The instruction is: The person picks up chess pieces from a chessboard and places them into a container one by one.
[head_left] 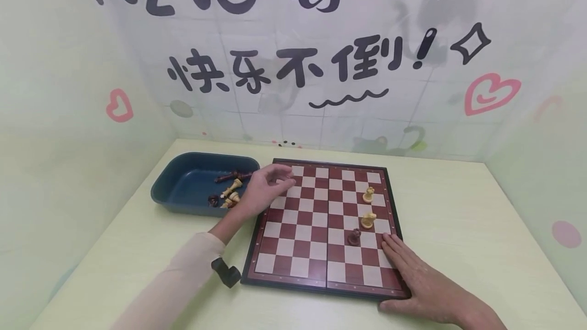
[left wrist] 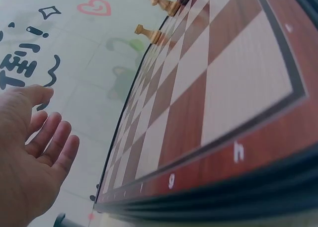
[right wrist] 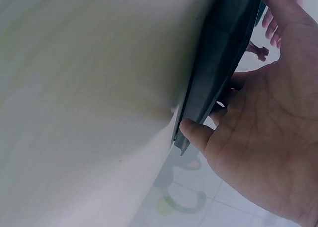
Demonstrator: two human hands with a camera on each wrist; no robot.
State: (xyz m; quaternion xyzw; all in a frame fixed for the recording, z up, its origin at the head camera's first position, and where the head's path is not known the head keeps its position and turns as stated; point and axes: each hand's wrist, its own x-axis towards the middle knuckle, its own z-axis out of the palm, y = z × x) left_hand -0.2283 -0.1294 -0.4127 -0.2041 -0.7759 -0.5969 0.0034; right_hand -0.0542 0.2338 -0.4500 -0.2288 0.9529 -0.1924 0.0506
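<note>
A red-and-white chessboard point(head_left: 298, 223) with a dark rim lies on the table. On its right half stand a light knight point(head_left: 368, 220), another light chess piece point(head_left: 368, 195) farther back and a dark chess piece point(head_left: 354, 237) nearer the front. My left hand point(head_left: 266, 187) hovers over the board's far left side, fingers loosely bent and nothing in them; the left wrist view shows the same empty hand point(left wrist: 37, 152). At the near right corner my right hand point(head_left: 424, 284) rests with fingers extended on the board's edge. Its thumb point(right wrist: 196, 132) touches the board's side.
A blue tray point(head_left: 176, 192) left of the board holds several light and dark chess pieces, such as a light one point(head_left: 232, 187). The pale table point(head_left: 463, 228) extends right of the board. Behind it hangs a printed curtain point(head_left: 284, 111), with similar sheets at both sides.
</note>
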